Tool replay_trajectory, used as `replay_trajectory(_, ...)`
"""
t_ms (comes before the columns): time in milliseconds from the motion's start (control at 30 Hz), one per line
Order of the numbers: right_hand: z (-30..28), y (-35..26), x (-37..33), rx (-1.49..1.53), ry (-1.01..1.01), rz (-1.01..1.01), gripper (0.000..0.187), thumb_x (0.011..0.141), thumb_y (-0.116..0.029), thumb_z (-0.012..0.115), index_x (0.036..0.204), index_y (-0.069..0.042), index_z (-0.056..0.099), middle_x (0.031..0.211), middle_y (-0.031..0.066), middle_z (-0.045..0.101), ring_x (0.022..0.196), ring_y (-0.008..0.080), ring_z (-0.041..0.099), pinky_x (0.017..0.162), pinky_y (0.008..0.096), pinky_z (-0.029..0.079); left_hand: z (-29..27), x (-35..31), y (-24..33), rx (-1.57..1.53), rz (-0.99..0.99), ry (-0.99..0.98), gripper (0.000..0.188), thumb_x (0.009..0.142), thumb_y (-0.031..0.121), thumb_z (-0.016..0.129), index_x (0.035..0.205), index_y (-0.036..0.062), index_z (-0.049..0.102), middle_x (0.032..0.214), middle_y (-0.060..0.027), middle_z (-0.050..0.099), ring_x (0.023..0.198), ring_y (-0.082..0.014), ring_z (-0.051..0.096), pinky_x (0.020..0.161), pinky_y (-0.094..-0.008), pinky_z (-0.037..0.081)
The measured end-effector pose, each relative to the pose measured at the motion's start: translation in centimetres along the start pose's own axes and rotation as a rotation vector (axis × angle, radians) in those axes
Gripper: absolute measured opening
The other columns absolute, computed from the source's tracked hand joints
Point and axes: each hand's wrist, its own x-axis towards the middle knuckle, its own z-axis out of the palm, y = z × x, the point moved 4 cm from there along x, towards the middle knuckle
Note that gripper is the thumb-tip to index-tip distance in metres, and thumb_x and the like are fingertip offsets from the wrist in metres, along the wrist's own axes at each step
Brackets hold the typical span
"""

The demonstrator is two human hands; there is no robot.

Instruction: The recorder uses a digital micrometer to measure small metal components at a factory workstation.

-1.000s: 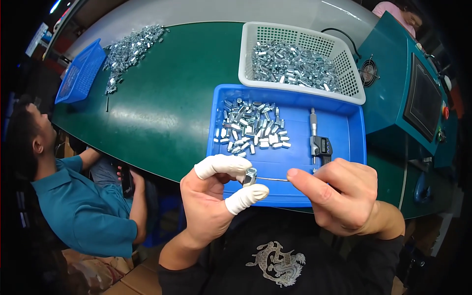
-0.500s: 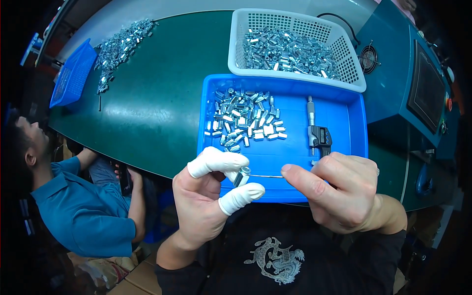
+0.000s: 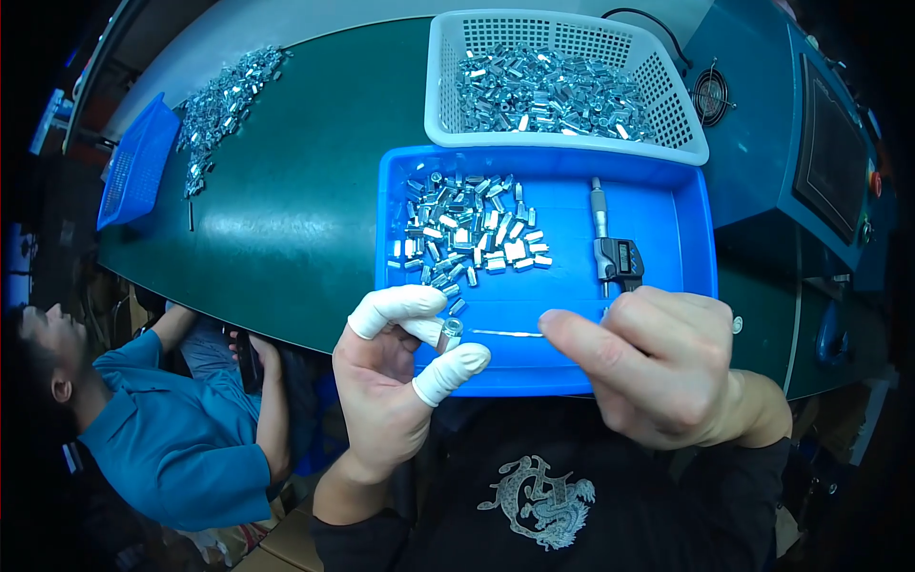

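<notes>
While the left hand [image 3: 383,374] pinches a tilted nut [image 3: 451,332], the right hand [image 3: 660,367] grips a thin rod [image 3: 505,333] (nearly level across the view), its tip pointing left, just short of the nut.

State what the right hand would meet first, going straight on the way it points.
Probably the nut in the left hand: the rod in the right hand points left toward it, its tip just short in the picture, though depth is unclear.
</notes>
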Motion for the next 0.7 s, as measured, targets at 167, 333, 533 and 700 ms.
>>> replay_trajectory(167, 0.71, -0.26, 0.18, 0.025, -0.011, 0.004, 0.030, 0.060, -0.011, 0.063, 0.089, -0.008, 0.067, 0.057, -0.0007, 0.034, 0.043, 0.0107, 0.041, 0.036, 0.0256, 0.030, -0.38, 0.03, 0.36, 0.082, 0.042, 0.013, 0.041, 0.065, -0.005, 0.079, 0.101, 0.0012, 0.060, 0.085, -0.0026, 0.058, 0.076, -0.0090, 0.055, 0.072, -0.0220, 0.044)
replay_trajectory(333, 0.94, -0.34, 0.12, 0.026, 0.019, -0.011, 0.031, 0.059, -0.011, 0.063, 0.089, -0.008, 0.068, 0.057, -0.0010, 0.037, 0.044, 0.0108, 0.041, 0.036, 0.0249, 0.029, -0.71, -0.04, 0.45, 0.139, 0.065, -0.048, 0.035, 0.065, -0.003, 0.080, 0.095, 0.0015, 0.064, 0.080, -0.0018, 0.056, 0.074, -0.0087, 0.053, 0.070, -0.0228, 0.042)
replay_trajectory(533, 0.95, -0.43, 0.03, 0.021, 0.028, -0.028, 0.034, 0.057, -0.011, 0.064, 0.091, -0.007, 0.068, 0.058, -0.0007, 0.039, 0.045, 0.0108, 0.041, 0.036, 0.0244, 0.030, -0.54, 0.23, 0.59, 0.123, 0.060, -0.079, 0.034, 0.065, -0.003, 0.080, 0.096, 0.0015, 0.065, 0.080, -0.0017, 0.056, 0.074, -0.0087, 0.052, 0.069, -0.0225, 0.042)
replay_trajectory(700, 0.83, -0.30, -0.19, 0.023, 0.029, -0.039, 0.033, 0.057, -0.011, 0.064, 0.090, -0.007, 0.068, 0.059, -0.0007, 0.040, 0.045, 0.0107, 0.042, 0.037, 0.0241, 0.030, -0.43, 0.45, 0.42, 0.105, 0.047, -0.084, 0.034, 0.065, -0.003, 0.080, 0.096, 0.0016, 0.065, 0.080, -0.0020, 0.056, 0.074, -0.0087, 0.052, 0.070, -0.0223, 0.042)
